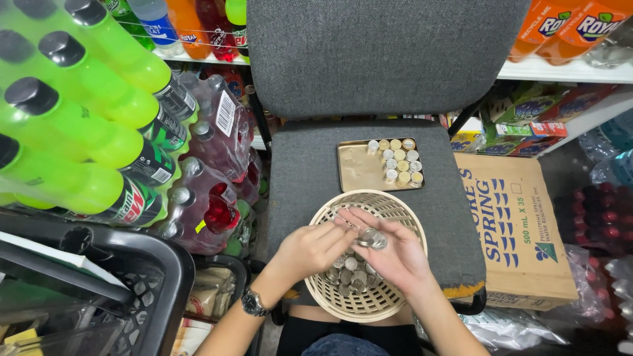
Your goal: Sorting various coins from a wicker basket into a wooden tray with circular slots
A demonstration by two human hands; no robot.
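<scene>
While both hands meet over the basket [395,300], right hand [395,257] pinching a short coin stack [372,238], stack axis leaning toward the chair back, left hand [310,249] fingertips closed on its near end, loose coins [349,271] below the grip, tray [359,168] beyond.

Two bare forearms without sleeves, dark round-faced metal wristwatch [253,304] on the left wrist, black shorts, no rings or gloves visible

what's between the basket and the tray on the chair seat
Nothing: in the head view only a narrow strip of bare grey seat separates the basket rim from the tray edge. Both hands, left hand and right hand, are over the basket's coins.
</scene>
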